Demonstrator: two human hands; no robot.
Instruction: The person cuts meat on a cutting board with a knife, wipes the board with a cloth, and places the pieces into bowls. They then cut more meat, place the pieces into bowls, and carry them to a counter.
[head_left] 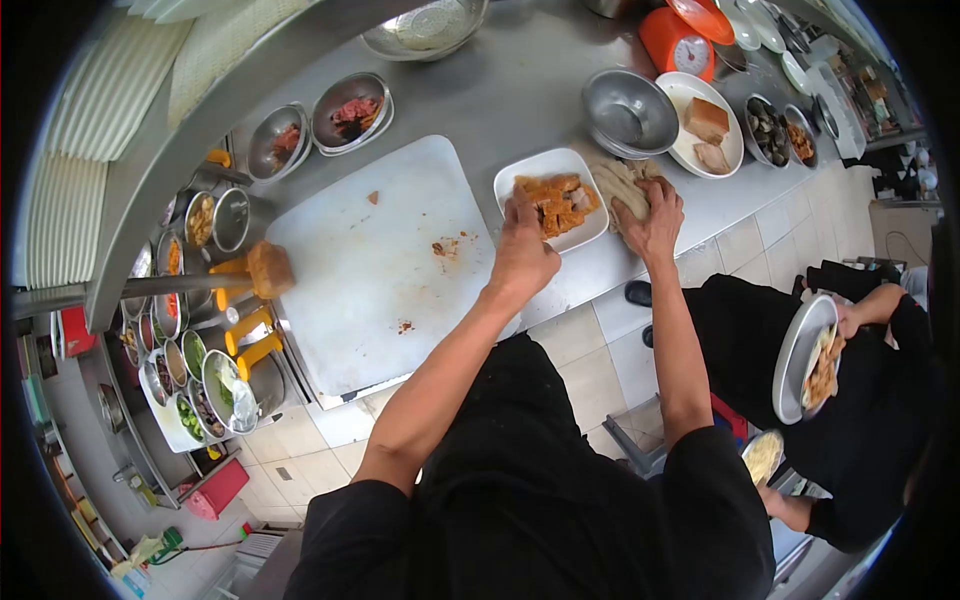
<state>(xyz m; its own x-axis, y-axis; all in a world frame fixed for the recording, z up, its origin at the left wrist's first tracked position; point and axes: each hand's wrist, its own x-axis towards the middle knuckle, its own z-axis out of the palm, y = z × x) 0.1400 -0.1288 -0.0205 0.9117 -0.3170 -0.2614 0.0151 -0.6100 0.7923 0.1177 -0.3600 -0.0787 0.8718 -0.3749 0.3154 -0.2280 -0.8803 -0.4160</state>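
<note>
At the white dish's 10 o'clock, two metal bowls (322, 122) hold reddish meat; the cutting board (370, 270) (scattered with crumbs) lies at 9. The white dish (508, 178) contains orange-brown fried pieces (560, 203). At its 2 o'clock, an oval plate (680, 95) carries two meat chunks (707, 121). The left hand (525, 255) reaches toward 1 o'clock, fingers bent at the pieces, whether pinching I cannot tell; the right hand (652, 220) spreads its fingers over a cloth (612, 180).

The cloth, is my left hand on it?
No, your right hand rests on the cloth, while your left hand touches the food.
</note>
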